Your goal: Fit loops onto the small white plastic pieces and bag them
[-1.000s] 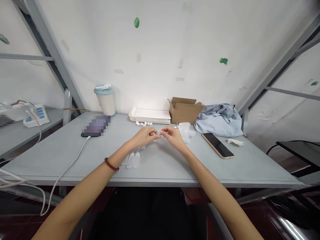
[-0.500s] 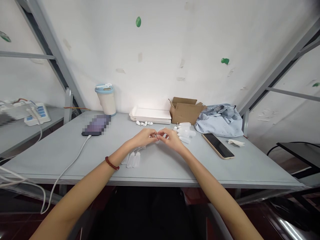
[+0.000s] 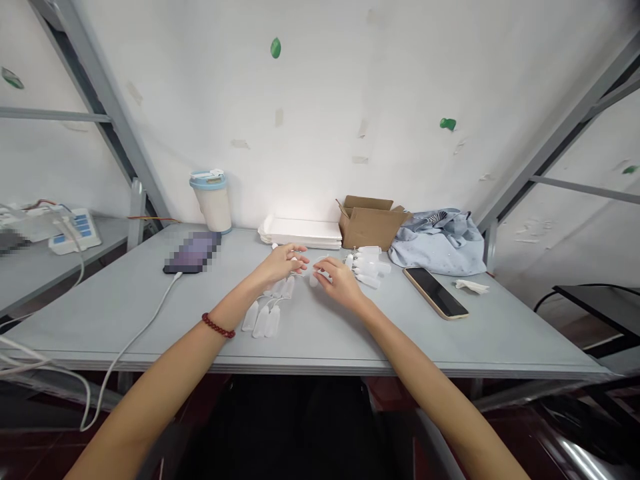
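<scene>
My left hand (image 3: 284, 263) is open above the middle of the table, its fingers apart and pointing right. Just across from it, my right hand (image 3: 336, 279) pinches a small translucent white bottle (image 3: 313, 279), mostly hidden by the fingers. A thin white cord arcs above those fingertips. Below my left hand lie several similar bottles (image 3: 266, 321) with thin cords, in two rows partly covered by the wrist. Beyond my right hand is a pile of more such bottles (image 3: 369, 270). Small white pieces (image 3: 275, 247) behind my left hand are mostly hidden.
Along the wall stand a cup with a blue lid (image 3: 213, 203), a stack of white trays (image 3: 305, 232), an open cardboard box (image 3: 373, 225) and a light blue cloth (image 3: 440, 243). Phones lie left (image 3: 193, 253) and right (image 3: 436, 292); a white cable (image 3: 150, 320) crosses the left side.
My hands were together at the fingertips and are now apart. The left has moved left and its fingers have opened; the right stays nearly in place with the bottle.
</scene>
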Available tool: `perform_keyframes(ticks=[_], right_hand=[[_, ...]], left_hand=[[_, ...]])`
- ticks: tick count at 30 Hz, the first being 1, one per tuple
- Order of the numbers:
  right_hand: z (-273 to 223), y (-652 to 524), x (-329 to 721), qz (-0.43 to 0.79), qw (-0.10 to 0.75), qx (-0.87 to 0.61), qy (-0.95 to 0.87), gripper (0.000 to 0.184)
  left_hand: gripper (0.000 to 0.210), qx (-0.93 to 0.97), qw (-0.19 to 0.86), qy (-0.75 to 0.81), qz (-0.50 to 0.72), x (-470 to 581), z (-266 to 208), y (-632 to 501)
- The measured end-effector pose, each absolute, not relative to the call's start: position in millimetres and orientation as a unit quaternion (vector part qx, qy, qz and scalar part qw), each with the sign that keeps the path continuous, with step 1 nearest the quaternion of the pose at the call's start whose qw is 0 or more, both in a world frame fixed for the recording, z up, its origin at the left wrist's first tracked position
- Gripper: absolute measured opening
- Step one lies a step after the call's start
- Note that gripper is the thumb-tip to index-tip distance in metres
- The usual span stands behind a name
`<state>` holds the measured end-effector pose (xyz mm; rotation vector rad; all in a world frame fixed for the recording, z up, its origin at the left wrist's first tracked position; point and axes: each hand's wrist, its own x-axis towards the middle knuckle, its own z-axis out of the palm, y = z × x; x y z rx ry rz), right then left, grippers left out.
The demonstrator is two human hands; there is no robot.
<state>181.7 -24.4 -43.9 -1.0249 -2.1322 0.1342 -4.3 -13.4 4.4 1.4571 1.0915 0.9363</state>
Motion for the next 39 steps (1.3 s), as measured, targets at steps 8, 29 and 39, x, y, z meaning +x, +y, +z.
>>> perform_keyframes(ticks=[8, 29, 39], right_hand=[[-50.5, -25.9, 175.4, 0.058, 0.386, -0.408, -0.825, 0.018], [-56.9, -22.5, 172.1, 0.161, 0.393, -0.424, -0.8, 0.03], [-57.7, -22.1, 173.9, 0.128, 0.346, -0.434, -0.822, 0.035]], left_hand=[[0.044, 0.577, 0.536, 0.423, 0.449, -4.7, 1.9, -10.0], [0.053, 0.593, 0.491, 0.468, 0.434, -4.9, 0.7, -8.2], [0.033, 0.622, 0.459, 0.511, 0.375, -4.5, -5.2, -4.7]])
